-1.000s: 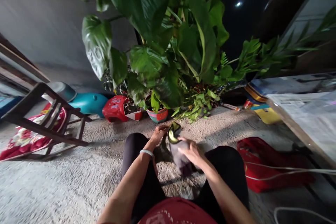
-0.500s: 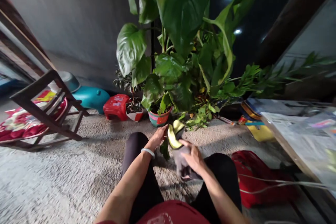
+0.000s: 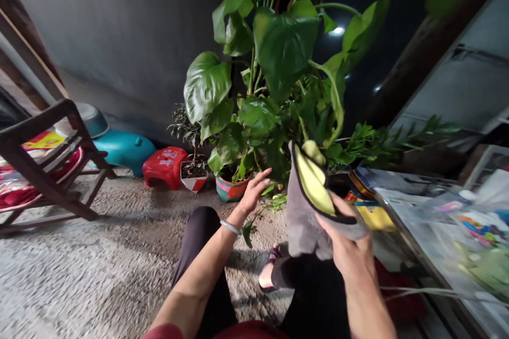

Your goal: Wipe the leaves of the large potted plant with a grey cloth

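A grey and yellow cloth with dark edging (image 3: 304, 222) hangs in folds from my right hand (image 3: 350, 238), its thumb and fingers closed round one side. My left hand (image 3: 253, 193) reaches forward with fingers stretched out and apart, holding nothing that I can see. Just ahead of it stands a tall leafy plant (image 3: 286, 47) with broad glossy leaves, in a green and red striped pot (image 3: 234, 189). A drooping leaf (image 3: 247, 233) hangs close below my left wrist.
At left are a wooden chair (image 3: 75, 143) with a patterned cushion, a teal plastic seat (image 3: 123, 148), a red stool (image 3: 165, 167) and a small potted plant (image 3: 194, 175). A cluttered table (image 3: 417, 212) stands at right, with a red bag (image 3: 401, 296) below it.
My right hand has carried the cloth up and to the right, away from my left hand. The left hand's fingers have spread, and it has moved slightly right and up.
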`<state>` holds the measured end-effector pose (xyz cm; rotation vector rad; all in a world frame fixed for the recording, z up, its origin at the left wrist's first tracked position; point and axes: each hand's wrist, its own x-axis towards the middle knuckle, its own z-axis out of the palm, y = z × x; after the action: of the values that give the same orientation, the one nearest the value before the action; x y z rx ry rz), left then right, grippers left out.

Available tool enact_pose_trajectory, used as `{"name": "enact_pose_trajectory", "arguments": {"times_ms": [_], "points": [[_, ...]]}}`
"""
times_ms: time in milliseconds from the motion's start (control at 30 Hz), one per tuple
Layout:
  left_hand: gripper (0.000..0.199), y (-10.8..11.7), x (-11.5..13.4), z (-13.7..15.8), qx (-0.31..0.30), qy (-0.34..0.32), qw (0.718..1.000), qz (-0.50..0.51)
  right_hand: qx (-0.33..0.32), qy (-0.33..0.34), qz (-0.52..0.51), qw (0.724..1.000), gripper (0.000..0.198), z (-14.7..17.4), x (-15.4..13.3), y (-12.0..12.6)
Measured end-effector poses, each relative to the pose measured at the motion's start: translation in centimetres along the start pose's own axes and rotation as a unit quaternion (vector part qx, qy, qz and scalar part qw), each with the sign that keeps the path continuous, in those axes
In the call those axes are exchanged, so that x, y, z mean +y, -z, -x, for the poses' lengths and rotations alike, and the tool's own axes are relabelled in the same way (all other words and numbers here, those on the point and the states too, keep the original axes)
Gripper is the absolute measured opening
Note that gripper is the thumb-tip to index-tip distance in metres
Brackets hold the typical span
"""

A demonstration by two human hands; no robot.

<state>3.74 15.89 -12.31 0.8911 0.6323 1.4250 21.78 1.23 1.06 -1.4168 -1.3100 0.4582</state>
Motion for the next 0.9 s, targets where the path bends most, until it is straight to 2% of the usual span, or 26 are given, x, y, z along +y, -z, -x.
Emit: {"name": "enact_pose_trajectory", "arguments": {"times_ms": [67,100,167,233,300,367,433,500,567,600,633,700,767,800,867,900], "points": [[0.049,0.1,-0.6,-0.2,-0.008,0.028,0.995,0.096,0.025,0.048,-0.015,0.998,0.046,-2.0,-1.4,-2.7],[0.050,0.3,-1.0,-0.2,-0.013,0.042,0.990,0.136,0.017,0.053,-0.013,0.998,0.047,-2.7,-1.6,-4.0],[0.053,1.3,-1.6,-0.1,-0.017,0.071,0.980,0.187,-0.059,0.029,0.007,0.998,0.047,-3.1,-0.9,-6.0],[0.055,2.4,-1.8,-0.1,-0.006,0.097,0.973,0.208,-0.165,-0.023,0.035,0.985,0.048,-2.2,0.7,-6.1],[0.057,3.5,-1.7,-0.2,0.007,0.116,0.969,0.217,-0.221,-0.077,0.050,0.971,0.048,-0.7,1.9,-4.2],[0.058,4.3,-1.5,-0.2,0.013,0.119,0.968,0.221,-0.198,-0.089,0.045,0.975,0.045,-0.1,1.8,-1.4],[0.055,4.6,-1.3,-0.1,0.008,0.111,0.969,0.221,-0.116,-0.040,0.039,0.992,0.047,-1.2,0.5,0.2],[0.053,4.6,-1.1,0.0,-0.003,0.107,0.970,0.216,-0.008,0.038,0.031,0.999,0.052,-3.5,-1.4,-0.6],[0.055,4.5,-0.9,0.2,-0.016,0.111,0.971,0.212,0.045,0.084,0.011,0.995,0.055,-5.6,-2.5,-3.5],[0.056,4.4,-0.8,0.3,-0.021,0.112,0.971,0.211,0.029,0.086,0.003,0.996,0.055,-6.2,-2.7,-5.2],[0.056,4.4,-0.7,0.4,-0.027,0.112,0.971,0.211,-0.015,0.075,0.003,0.997,0.053,-6.3,-2.5,-6.7],[0.055,4.5,-0.5,0.4,-0.038,0.109,0.971,0.210,-0.132,0.029,0.028,0.990,0.050,-5.0,-1.4,-8.3],[0.054,4.9,-0.3,0.3,-0.050,0.107,0.971,0.210,-0.214,-0.029,0.057,0.975,0.046,-2.9,-0.2,-7.1],[0.055,5.1,-0.3,0.3,-0.054,0.106,0.970,0.210,-0.226,-0.050,0.062,0.971,0.045,-2.0,0.2,-5.8],[0.057,5.4,-0.2,0.2,-0.056,0.105,0.970,0.212,-0.203,-0.061,0.058,0.975,0.043,-1.4,0.0,-2.7],[0.058,5.5,-0.2,0.2,-0.057,0.106,0.970,0.213,-0.166,-0.040,0.059,0.984,0.044,-1.7,-0.5,-1.6]]}}
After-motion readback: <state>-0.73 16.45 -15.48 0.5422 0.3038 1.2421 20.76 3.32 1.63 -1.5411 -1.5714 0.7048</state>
